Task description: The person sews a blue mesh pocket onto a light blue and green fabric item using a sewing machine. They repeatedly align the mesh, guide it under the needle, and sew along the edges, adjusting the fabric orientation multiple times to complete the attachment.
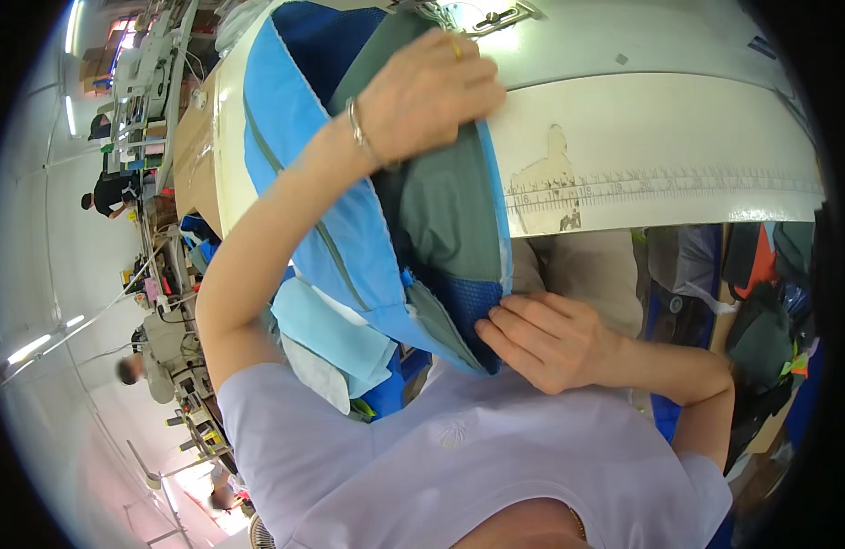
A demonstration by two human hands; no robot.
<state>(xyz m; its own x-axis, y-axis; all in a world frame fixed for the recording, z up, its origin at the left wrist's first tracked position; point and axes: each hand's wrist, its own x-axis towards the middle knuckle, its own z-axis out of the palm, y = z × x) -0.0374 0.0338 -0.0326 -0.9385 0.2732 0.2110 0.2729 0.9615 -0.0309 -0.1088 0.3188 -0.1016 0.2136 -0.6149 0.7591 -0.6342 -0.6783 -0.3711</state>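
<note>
a pale strip marked like a ruler [660, 188] ran along the near edge of the white table [642, 110], with a worn brown patch [546, 178] beside its left end. a small grey tag [621, 59] sat on the table top farther back, and a dark sticker [761, 44] lay near the far right corner. brown boxes [95, 64] stood stacked far off to the left.

a blue and grey bag [368, 229] hung off the table's near left edge, its upper part resting on the top and its lower corner down at the person's chest. the left hand [427, 91] lay over the bag's upper part, fingers [473, 87] curled together and gripping the fabric against the table. the right hand [546, 339] met the bag's lower corner, fingers [500, 329] pressed together and pinching the blue mesh edge. a light blue piece [331, 334] hung beneath the bag.
</note>
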